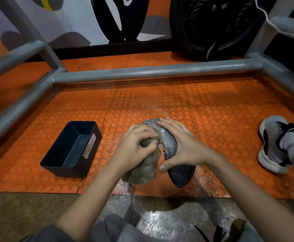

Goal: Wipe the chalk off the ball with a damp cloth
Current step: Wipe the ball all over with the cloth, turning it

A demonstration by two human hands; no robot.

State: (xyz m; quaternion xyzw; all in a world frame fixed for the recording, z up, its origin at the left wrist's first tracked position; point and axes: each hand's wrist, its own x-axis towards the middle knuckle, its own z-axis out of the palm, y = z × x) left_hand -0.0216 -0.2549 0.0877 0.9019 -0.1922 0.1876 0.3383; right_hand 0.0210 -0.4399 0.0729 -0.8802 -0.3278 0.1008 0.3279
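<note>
The ball (171,144) sits on the orange bumpy floor mat (160,98), right in front of the person. It is orange with a dark patterned part on top. The left hand (135,145) grips a brown cloth (142,170), with its fingers curled tight around it, and presses it on the ball's left side. The right hand (181,145) lies flat on the ball's dark part, with its fingers straight and spread. A black bin (88,151) stands on the mat to the left of the ball. A grey shoe (273,142) is far off to the right.
</note>
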